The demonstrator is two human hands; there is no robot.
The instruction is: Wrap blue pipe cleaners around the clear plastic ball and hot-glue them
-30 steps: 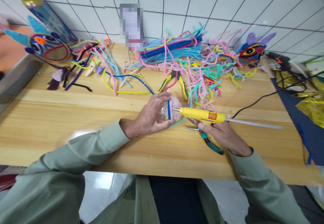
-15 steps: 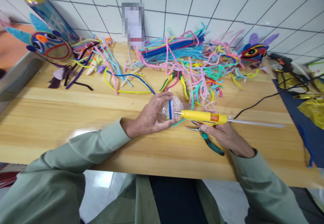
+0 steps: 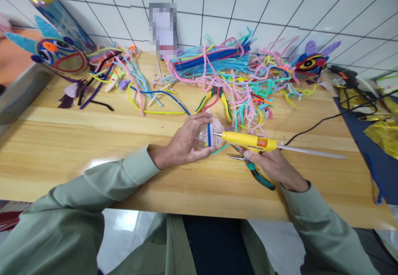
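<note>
My left hand (image 3: 191, 138) is closed round a small clear plastic piece (image 3: 219, 126) that has blue and pale pink strips across it. In my right hand (image 3: 269, 163) is a yellow hot glue gun (image 3: 248, 140), a clear glue stick (image 3: 312, 151) jutting from its back end. The metal nozzle touches or nearly touches the pale strip; I cannot tell which. Under the glue gun lie needle-nose pliers (image 3: 259, 176) with dark green handles, partly hidden by my right hand. Just beyond the plastic piece rest yellow-and-green handled pliers (image 3: 226, 107), their jaws among the pipe cleaners.
Bundled blue pipe cleaners (image 3: 214, 59) and a loose pink and green tangle (image 3: 248, 92) lie along the tiled wall. Decorated masks (image 3: 60, 55) stand at both ends, near a tall can (image 3: 57, 15). A black glue gun (image 3: 343, 76) and its cord (image 3: 311, 127) are at right.
The yellow glue gun has tilted slightly, and its rear end with the glue stick has shifted a little left and down. My left hand stays put on the plastic piece.
</note>
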